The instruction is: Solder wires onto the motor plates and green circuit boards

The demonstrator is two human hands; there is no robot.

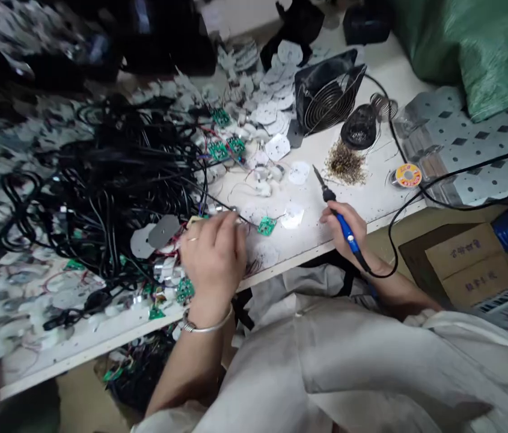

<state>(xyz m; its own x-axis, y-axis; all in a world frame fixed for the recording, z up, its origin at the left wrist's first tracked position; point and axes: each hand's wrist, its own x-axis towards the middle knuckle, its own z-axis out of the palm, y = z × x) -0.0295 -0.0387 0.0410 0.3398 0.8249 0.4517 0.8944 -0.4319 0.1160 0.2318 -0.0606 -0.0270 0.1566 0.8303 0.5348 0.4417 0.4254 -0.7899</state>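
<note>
My right hand (348, 231) is wrapped round the blue handle of a soldering iron (345, 228), whose tip points up and left over the bench. Beside a heap of black cables (113, 180), my left hand (213, 255) has its fingers curled downward among wires and small parts; what lies under the fingertips is hidden. A small green circuit board (266, 225) rests just right of the left hand, near a thin black cable. Pale plastic discs (292, 215) lie between the two hands. More circuit boards (185, 290) are by the left wrist.
A black fan (328, 93) stands at the back, with an iron holder (359, 127) and brown granules (346, 163) in front. A solder spool (407, 175) sits at the right. The iron's black cord (395, 222) loops past the bench edge. Cardboard boxes (472, 264) are lower right.
</note>
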